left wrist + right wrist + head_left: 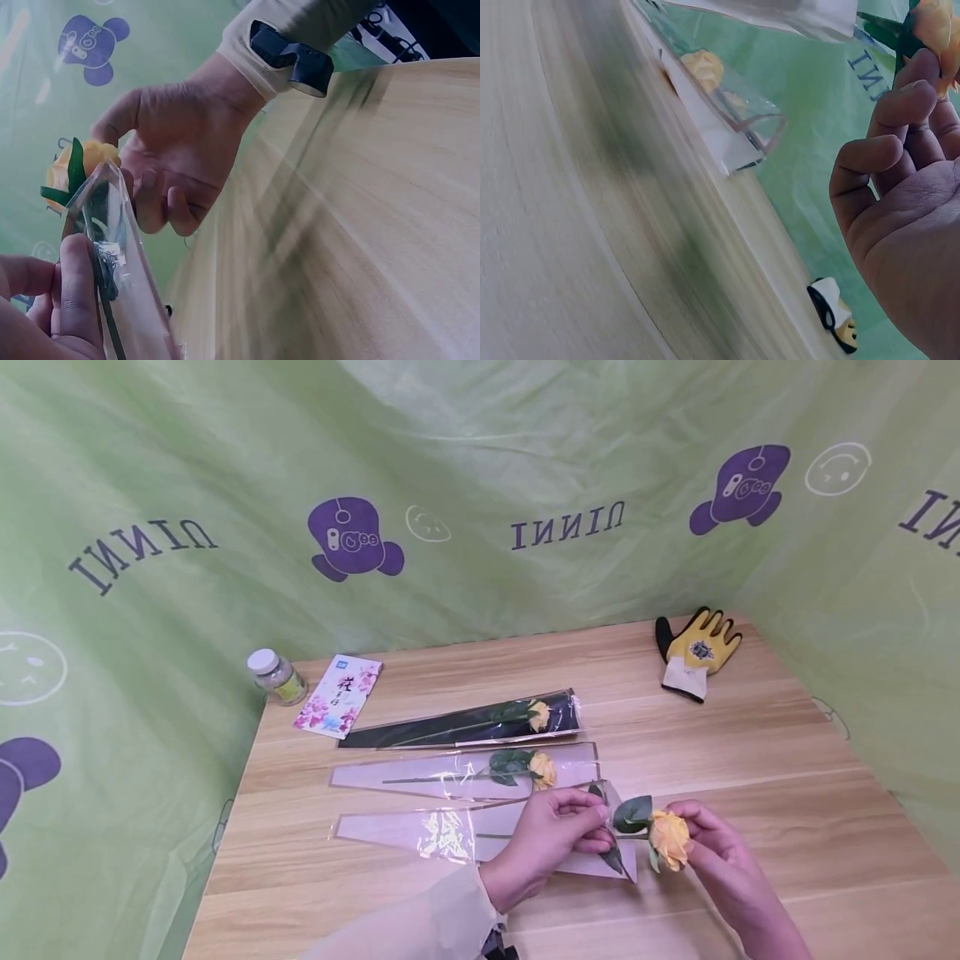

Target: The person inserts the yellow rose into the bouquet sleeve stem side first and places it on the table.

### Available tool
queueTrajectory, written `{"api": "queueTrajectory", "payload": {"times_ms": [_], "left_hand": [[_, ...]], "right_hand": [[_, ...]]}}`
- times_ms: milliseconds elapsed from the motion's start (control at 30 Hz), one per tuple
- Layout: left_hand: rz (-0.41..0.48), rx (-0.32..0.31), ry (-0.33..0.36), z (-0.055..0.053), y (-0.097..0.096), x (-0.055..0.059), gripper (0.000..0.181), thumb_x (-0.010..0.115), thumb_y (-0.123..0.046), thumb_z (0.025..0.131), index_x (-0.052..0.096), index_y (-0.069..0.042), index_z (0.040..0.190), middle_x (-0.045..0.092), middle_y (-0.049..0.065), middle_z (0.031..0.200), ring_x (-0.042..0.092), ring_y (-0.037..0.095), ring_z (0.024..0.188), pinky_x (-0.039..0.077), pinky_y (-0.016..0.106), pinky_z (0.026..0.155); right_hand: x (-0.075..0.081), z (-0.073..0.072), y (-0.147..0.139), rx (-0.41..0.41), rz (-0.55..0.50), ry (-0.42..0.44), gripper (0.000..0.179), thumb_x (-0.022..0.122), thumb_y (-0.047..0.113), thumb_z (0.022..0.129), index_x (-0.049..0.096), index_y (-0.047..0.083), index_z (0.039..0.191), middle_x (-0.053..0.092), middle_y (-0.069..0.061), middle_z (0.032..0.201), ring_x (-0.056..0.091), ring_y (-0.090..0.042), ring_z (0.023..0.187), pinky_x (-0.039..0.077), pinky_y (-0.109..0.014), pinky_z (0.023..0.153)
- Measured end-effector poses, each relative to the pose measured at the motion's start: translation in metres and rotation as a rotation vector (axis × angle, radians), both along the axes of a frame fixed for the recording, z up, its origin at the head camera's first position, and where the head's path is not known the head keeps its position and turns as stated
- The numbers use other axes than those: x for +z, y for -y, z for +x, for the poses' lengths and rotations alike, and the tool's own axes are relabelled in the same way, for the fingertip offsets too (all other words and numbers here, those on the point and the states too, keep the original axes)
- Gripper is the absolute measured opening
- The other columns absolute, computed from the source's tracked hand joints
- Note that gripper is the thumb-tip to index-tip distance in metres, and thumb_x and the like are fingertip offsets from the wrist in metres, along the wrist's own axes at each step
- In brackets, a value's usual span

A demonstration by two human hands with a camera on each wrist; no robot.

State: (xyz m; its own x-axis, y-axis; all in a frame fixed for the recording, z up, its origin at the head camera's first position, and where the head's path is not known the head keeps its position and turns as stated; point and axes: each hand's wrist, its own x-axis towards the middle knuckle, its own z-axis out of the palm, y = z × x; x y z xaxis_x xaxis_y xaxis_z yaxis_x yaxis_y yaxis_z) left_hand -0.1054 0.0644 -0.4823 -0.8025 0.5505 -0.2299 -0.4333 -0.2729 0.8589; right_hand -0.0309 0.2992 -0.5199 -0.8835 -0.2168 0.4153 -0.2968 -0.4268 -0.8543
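Observation:
A yellow artificial rose (670, 839) with green leaves stands partly out of the wide end of a clear-and-pale flower sleeve (390, 827). Its stem runs inside the sleeve towards the left. My left hand (553, 835) pinches the sleeve near its mouth, beside a dark green leaf (611, 858); the left wrist view shows the fingertips on the sleeve's edge. With the fingers of my right hand (726, 864) I hold the rose by its bloom. In the right wrist view, that bloom (937, 34) sits at the fingertips, partly cut off by the frame.
Behind lie a pale sleeve (442, 777) and a black sleeve (420, 732), each with a yellow rose inside. A floral-printed packet (341, 695) and a white-lidded jar (277, 677) stand at the back left. A yellow work glove (699, 653) lies at the back right.

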Motion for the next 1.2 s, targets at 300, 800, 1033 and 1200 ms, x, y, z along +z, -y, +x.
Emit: {"api": "queueTrajectory", "payload": {"times_ms": [300,800,1033,1200], "left_hand": [[0.006,-0.035,-0.023,0.002,0.0,0.004,0.013,0.069,0.005,0.091,0.071,0.01,0.103,0.073,0.017,0.086,0.07,0.014,0.064,0.064,0.026,0.068],[-0.057,-0.033,-0.077,0.005,0.002,0.006,0.011,0.072,0.003,0.09,0.073,0.004,0.101,0.073,0.014,0.083,0.069,0.014,0.063,0.064,0.027,0.063],[-0.069,-0.023,-0.072,0.002,0.008,0.006,0.012,0.073,0.002,0.09,0.073,0.006,0.102,0.073,0.015,0.085,0.071,0.015,0.066,0.065,0.029,0.067],[-0.068,-0.045,-0.087,0.002,0.013,0.004,0.016,0.074,0.002,0.09,0.072,0.009,0.104,0.073,0.018,0.085,0.071,0.014,0.064,0.064,0.028,0.065]], "right_hand": [[0.003,0.0,0.009,-0.089,0.26,0.058,0.045,0.042,-0.025,0.093,0.053,-0.009,0.134,0.066,-0.006,0.123,0.064,-0.014,0.104,0.059,-0.025,0.083],[0.005,-0.007,0.036,-0.539,0.606,0.047,0.032,0.072,-0.02,0.081,0.064,0.0,0.104,0.063,-0.006,0.082,0.058,-0.014,0.07,0.052,-0.022,0.056],[0.008,-0.003,0.049,-0.616,0.746,-0.036,0.032,0.076,-0.013,0.083,0.076,0.013,0.103,0.071,0.0,0.093,0.053,-0.009,0.061,0.044,-0.02,0.045],[0.011,0.0,0.056,-0.448,0.816,-0.09,0.029,0.071,-0.005,0.092,0.078,0.016,0.112,0.072,0.007,0.094,0.051,-0.004,0.058,0.045,-0.018,0.044]]}}
